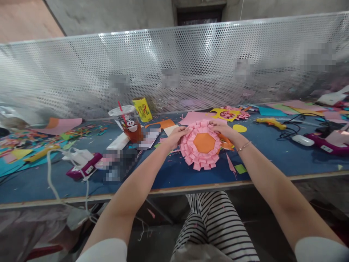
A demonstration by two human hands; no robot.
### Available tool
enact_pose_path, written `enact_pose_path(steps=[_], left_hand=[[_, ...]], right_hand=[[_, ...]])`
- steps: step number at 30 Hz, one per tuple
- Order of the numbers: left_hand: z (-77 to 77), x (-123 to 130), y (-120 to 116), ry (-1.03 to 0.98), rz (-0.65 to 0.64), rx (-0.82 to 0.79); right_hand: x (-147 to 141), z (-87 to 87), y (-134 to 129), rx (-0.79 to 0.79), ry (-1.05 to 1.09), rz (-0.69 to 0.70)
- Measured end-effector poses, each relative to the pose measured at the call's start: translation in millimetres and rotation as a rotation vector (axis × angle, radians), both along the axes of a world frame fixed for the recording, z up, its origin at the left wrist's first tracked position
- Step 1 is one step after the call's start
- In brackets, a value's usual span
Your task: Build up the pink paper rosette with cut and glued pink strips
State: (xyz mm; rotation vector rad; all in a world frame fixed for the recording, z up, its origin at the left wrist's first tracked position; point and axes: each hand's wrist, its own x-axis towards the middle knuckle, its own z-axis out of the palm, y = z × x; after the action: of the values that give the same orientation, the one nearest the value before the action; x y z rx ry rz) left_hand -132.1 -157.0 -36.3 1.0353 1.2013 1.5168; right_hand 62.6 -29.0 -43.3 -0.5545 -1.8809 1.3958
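A round pink paper flower (188, 153) with layered looped petals and an orange many-sided centre (205, 142) is tilted up above the blue table. My left hand (177, 135) grips its upper left edge, fingers partly behind the petals. On the upper right edge, my right hand (221, 128) pinches the petals in the same way. Beside the right wrist lie orange paper scraps (227, 142). Just in front of that forearm are a green paper square (240, 169) and a thin pink strip (230, 163).
A plastic cup of drink with a red straw (130, 125) stands left of the flower, by a yellow box (142, 109). Purple power strips (84, 166) with cables sit on both sides. Yellow glue guns (271, 123) and coloured paper lie about. A perforated metal screen (169, 54) rises behind.
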Motion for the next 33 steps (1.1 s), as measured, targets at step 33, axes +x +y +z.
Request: enact_pose_path(steps=[33], left_hand=[[7.6, 3.3, -12.0, 0.103, -0.327, -0.045]], right_hand=[[6.8, -4.0, 4.5, -0.245, 0.041, 0.165]])
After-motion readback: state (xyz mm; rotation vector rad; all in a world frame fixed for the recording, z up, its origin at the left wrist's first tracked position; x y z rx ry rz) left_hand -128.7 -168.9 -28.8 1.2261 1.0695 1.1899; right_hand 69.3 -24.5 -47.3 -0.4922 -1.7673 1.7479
